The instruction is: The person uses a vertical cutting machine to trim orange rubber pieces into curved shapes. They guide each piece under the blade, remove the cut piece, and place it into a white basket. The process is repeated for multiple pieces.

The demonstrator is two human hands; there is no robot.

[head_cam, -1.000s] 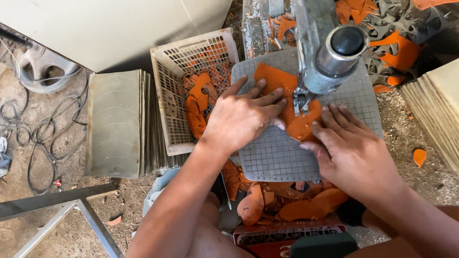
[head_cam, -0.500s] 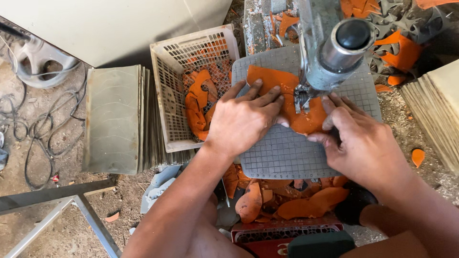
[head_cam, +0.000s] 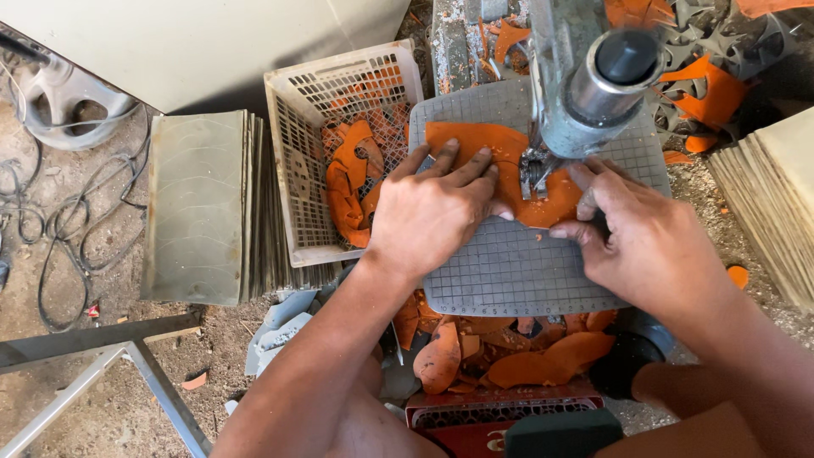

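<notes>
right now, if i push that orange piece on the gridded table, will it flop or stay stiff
The orange piece probably stays stiff: it lies flat under both the left hand and right hand. Likely light, being thin. Possibly brittle, judging by the broken orange scraps below.

Under your left hand [head_cam: 432, 212] and right hand [head_cam: 644, 246] lies an orange sheet [head_cam: 500, 165] on a grey plate [head_cam: 517, 271] marked with a fine square grid. The machine head [head_cam: 593, 80] above it is dull silver-grey with a black cap. Beside you, the crate [head_cam: 297, 161] is cream-white latticework holding orange offcuts [head_cam: 348, 191]. The stacked tiles [head_cam: 199, 208] look grey-green with faint paler veins. More orange scraps [head_cam: 509, 356] sit below, above a red grille [head_cam: 500, 416].
</notes>
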